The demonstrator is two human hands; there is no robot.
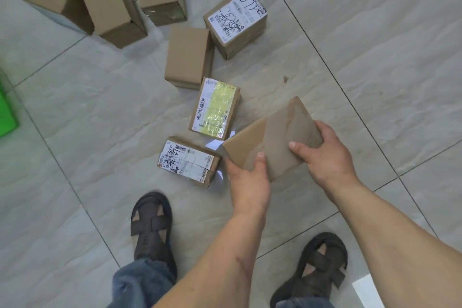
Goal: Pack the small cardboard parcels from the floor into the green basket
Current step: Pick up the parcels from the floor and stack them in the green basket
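A plain taped cardboard parcel (271, 136) is tilted just above the floor, held at both ends. My left hand (247, 180) grips its near left end and my right hand (325, 152) grips its right end. Several more parcels lie on the tiles: a labelled one (187, 160) just left of my left hand, one with yellow tape (216, 107) beyond it, a plain one (188, 54), and one with a scribbled label (237, 20). Three plain boxes (112, 7) stand at the upper left. The green basket (7, 112) shows only as a corner at the left edge.
The floor is pale grey tile with dark grout lines (337, 82). My two feet in dark sandals (151, 225) (320, 265) stand at the bottom of the view, close to the nearest parcels.
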